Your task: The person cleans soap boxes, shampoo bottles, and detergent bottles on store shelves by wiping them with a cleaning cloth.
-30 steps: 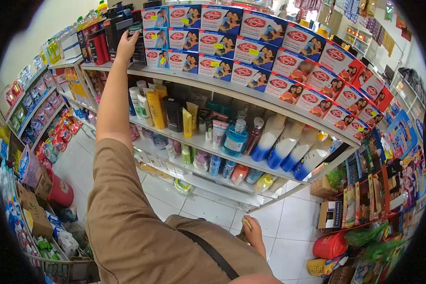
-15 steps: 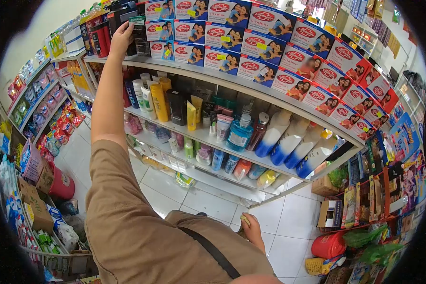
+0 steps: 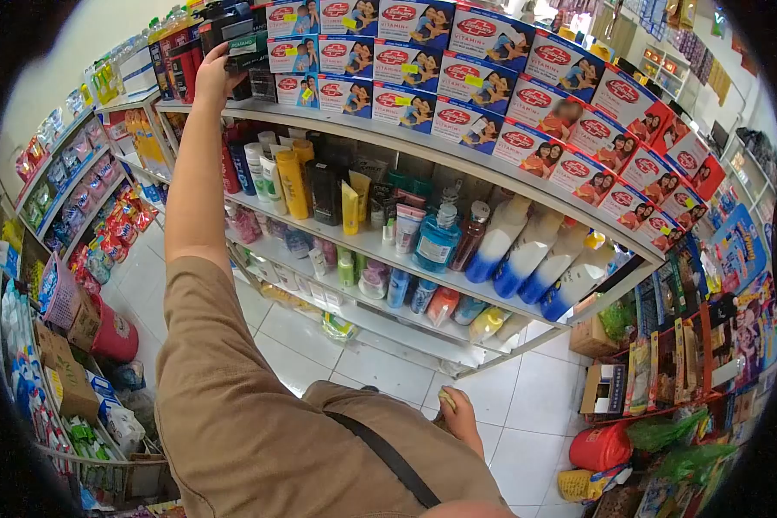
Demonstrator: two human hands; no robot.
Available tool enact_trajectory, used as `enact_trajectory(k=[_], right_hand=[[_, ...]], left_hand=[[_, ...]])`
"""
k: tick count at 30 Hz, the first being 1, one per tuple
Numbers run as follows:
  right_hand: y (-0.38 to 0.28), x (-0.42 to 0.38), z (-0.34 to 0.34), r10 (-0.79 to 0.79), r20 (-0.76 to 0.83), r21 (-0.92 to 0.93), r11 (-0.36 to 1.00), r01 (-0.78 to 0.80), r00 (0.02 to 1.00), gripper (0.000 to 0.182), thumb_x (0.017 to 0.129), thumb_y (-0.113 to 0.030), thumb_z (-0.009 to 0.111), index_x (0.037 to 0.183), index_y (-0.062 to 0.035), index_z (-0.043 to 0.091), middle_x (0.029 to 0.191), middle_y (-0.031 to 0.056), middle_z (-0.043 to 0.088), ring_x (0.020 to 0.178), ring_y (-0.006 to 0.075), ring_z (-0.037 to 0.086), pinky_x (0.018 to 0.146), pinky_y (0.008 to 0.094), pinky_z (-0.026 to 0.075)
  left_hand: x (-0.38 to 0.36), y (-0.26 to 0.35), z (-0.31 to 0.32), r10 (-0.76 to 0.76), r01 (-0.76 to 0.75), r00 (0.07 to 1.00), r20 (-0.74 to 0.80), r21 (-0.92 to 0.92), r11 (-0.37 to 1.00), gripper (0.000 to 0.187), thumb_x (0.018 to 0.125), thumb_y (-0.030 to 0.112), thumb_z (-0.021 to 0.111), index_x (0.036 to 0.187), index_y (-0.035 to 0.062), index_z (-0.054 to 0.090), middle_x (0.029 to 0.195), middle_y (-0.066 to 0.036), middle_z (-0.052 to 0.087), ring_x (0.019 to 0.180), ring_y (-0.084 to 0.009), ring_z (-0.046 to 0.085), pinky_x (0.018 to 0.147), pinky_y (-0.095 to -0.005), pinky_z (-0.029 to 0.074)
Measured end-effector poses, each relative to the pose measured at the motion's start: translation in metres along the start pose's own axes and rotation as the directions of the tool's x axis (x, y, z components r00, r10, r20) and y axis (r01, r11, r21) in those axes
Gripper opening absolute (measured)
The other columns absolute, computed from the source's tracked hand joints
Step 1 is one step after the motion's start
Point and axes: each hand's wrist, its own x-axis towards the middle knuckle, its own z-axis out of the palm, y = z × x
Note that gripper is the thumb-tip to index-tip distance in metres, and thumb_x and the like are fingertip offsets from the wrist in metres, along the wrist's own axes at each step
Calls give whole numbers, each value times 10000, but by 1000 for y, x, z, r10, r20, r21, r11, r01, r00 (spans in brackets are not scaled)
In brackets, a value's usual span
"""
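Observation:
My left hand (image 3: 212, 76) is raised at the top shelf, its fingers closed on a black box (image 3: 242, 53) with a green label band. Stacked soap boxes (image 3: 345, 57) stand just right of that box, and dark and red bottles (image 3: 177, 67) stand to its left. Low in front of my body, my right hand (image 3: 460, 412) is closed around a small yellowish object (image 3: 446, 399), too small to make out.
Below the top shelf edge (image 3: 319, 123), lower shelves hold a yellow bottle (image 3: 292, 186), a blue mouthwash bottle (image 3: 438, 239) and white-and-blue bottles. A red container (image 3: 599, 447) is at the lower right, a pink bin (image 3: 112, 332) at the left.
The black box under my left hand has tilted, its top swinging left and toward me. My left hand has shifted slightly left and down. My right hand is nearly unchanged.

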Motion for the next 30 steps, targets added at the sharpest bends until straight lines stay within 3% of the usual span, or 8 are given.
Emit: enact_trajectory(k=[9,15,18,21,24,28,30], right_hand=[[-1,-4,2,11,0,12,1000,-11,1000,264,807,-117,596,1055,-28,576,999,162,576,946,313,545,818,348,437],[-5,-6,3,21,20,30,999,-21,1000,259,814,-121,597,1054,-26,575,1012,157,576,956,309,542,829,341,433],[-7,-6,5,10,26,28,1000,-10,1000,255,819,-121,593,1055,-26,576,1016,155,576,962,309,540,837,338,430],[-5,-7,8,-14,35,25,1000,13,999,253,823,-123,591,1055,-24,576,1018,158,576,964,309,540,838,338,431],[-4,-7,12,-13,54,29,1000,12,998,256,824,-126,591,1058,-23,576,1020,164,575,964,311,542,836,339,432],[-8,-7,11,59,75,90,994,-66,995,266,823,-131,594,1066,-25,573,1024,169,573,964,312,544,832,339,434],[-4,-5,10,7,58,15,1000,-8,998,268,822,-129,596,1068,-26,572,1020,168,573,958,311,544,827,337,436]], left_hand=[[13,9,4,54,-45,998,-43,196,980,362,847,38,315,1078,68,593,1073,-99,557,931,-191,564,676,-322,528],[5,20,7,70,-39,993,-96,290,956,373,837,33,310,1065,86,601,1050,-84,566,897,-191,564,714,-357,497],[13,20,-1,-51,65,995,-86,172,983,334,859,77,334,1062,87,599,1046,-79,561,907,-206,561,758,-394,474],[9,20,-4,-152,152,986,-70,-1,988,271,874,167,416,1073,69,571,1046,-80,552,923,-218,550,777,-413,464],[-6,24,6,-197,196,978,-72,-17,980,311,857,269,527,1079,52,541,1037,-73,543,936,-214,538,777,-409,470],[-2,24,13,-112,110,994,2,154,982,401,800,311,639,1074,41,528,1046,-65,519,965,-194,512,755,-377,501],[8,18,10,-93,93,996,-10,165,982,394,795,295,642,1071,35,533,1055,-66,513,970,-193,506,728,-363,511]])
